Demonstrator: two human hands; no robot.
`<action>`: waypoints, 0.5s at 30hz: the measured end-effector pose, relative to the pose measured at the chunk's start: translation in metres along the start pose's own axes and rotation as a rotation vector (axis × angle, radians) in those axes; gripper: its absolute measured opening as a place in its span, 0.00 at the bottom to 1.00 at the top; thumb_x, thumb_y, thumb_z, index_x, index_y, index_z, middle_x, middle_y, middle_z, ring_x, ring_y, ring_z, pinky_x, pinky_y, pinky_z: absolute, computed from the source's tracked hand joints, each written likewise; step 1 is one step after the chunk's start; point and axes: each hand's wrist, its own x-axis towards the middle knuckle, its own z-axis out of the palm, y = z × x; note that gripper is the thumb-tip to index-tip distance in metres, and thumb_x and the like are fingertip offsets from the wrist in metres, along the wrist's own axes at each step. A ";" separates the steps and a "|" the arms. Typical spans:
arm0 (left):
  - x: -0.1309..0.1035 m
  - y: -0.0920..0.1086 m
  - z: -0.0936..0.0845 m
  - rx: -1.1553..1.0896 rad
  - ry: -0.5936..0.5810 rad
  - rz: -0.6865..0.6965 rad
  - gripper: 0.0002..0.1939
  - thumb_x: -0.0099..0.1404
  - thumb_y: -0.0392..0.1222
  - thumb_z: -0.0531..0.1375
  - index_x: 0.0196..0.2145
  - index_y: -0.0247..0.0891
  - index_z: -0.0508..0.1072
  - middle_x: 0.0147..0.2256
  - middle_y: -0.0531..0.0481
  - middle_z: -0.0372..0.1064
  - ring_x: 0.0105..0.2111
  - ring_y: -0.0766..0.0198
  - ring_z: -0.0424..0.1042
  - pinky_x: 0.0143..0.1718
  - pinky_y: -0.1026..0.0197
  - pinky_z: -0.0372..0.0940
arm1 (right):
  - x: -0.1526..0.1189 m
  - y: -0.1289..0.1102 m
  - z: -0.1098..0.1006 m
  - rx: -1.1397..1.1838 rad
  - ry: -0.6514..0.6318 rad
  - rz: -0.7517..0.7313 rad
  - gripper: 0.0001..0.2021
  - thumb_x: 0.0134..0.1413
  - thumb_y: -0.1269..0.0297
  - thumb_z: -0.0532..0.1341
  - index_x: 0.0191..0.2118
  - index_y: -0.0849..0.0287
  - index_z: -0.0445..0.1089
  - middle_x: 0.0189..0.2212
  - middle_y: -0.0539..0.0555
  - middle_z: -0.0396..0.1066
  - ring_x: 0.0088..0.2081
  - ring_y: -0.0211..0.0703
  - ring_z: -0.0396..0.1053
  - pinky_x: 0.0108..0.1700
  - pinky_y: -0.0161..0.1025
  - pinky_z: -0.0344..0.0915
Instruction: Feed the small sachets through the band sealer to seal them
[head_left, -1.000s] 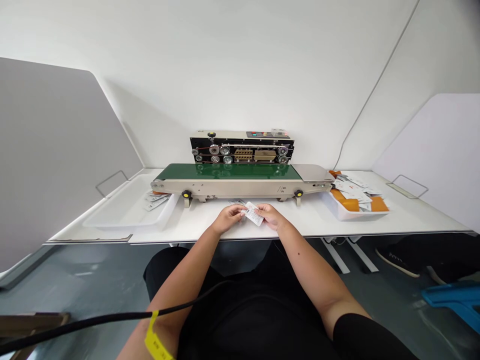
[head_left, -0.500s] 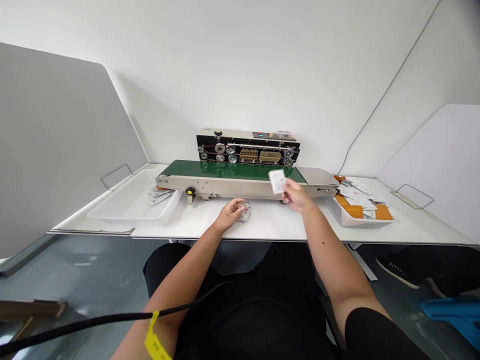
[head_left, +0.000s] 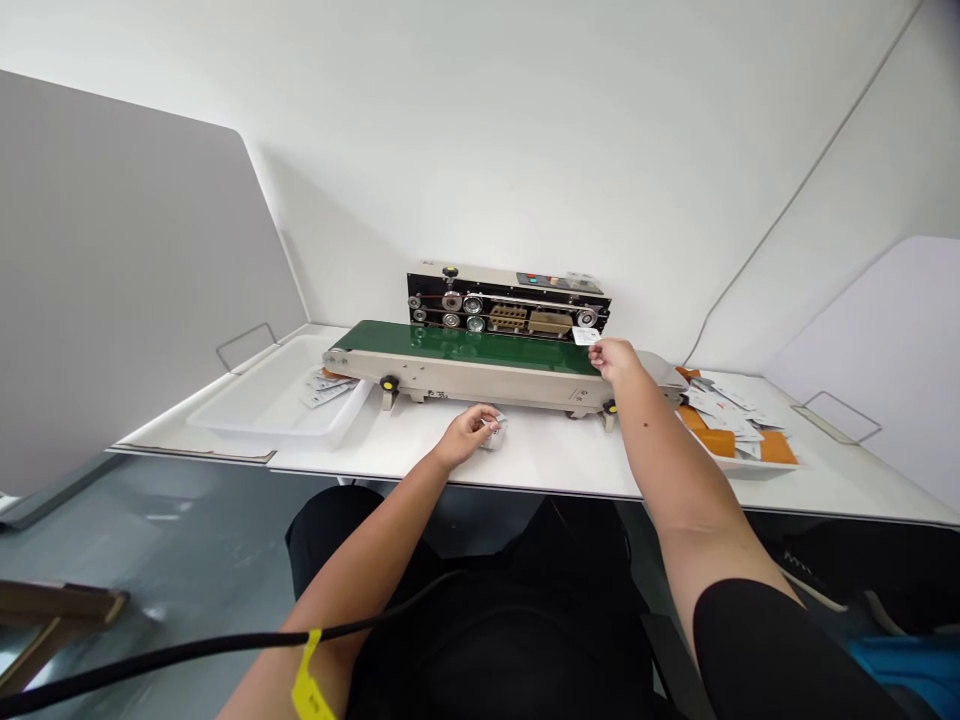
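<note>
A small white packet (head_left: 585, 336) is pinched in my right hand (head_left: 613, 358), its far edge at the rollers on the right end of the sealing machine (head_left: 510, 305). The hand hovers over the right part of the green belt (head_left: 465, 346). Below the conveyor, near the middle of the table, my left hand (head_left: 466, 436) has its fingers closed on small white packets (head_left: 495, 434), partly covered by the fingers; their number cannot be made out.
On the left, a white tray (head_left: 255, 432) holds several packets (head_left: 326, 388). At right, a white bin (head_left: 765, 466) is heaped with white and orange packets (head_left: 724, 412). A black cable (head_left: 187, 650) with a yellow tag crosses my left arm.
My right hand has moved forward and right, bringing its packet from in front of the belt to the machine's rollers. My left hand stays around its packets. The view has shifted slightly.
</note>
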 end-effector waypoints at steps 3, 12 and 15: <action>0.000 -0.001 0.000 0.013 0.005 0.012 0.22 0.61 0.55 0.66 0.45 0.35 0.72 0.38 0.46 0.74 0.33 0.66 0.73 0.30 0.66 0.64 | 0.000 -0.001 0.015 0.005 -0.011 0.094 0.12 0.46 0.77 0.62 0.29 0.56 0.57 0.17 0.46 0.60 0.15 0.29 0.55 0.14 0.25 0.43; 0.001 -0.008 -0.002 0.035 -0.017 0.033 0.21 0.62 0.54 0.66 0.44 0.35 0.71 0.38 0.45 0.74 0.32 0.66 0.72 0.29 0.66 0.63 | -0.017 0.007 0.046 0.028 0.013 0.073 0.07 0.53 0.75 0.61 0.36 0.59 0.64 0.23 0.50 0.67 0.19 0.30 0.63 0.17 0.24 0.56; 0.002 -0.011 -0.002 0.059 -0.031 0.040 0.20 0.63 0.54 0.65 0.44 0.35 0.72 0.38 0.46 0.73 0.32 0.66 0.71 0.30 0.66 0.63 | -0.032 0.014 0.050 0.073 0.061 -0.017 0.12 0.53 0.73 0.63 0.43 0.57 0.65 0.27 0.49 0.69 0.23 0.32 0.68 0.24 0.29 0.68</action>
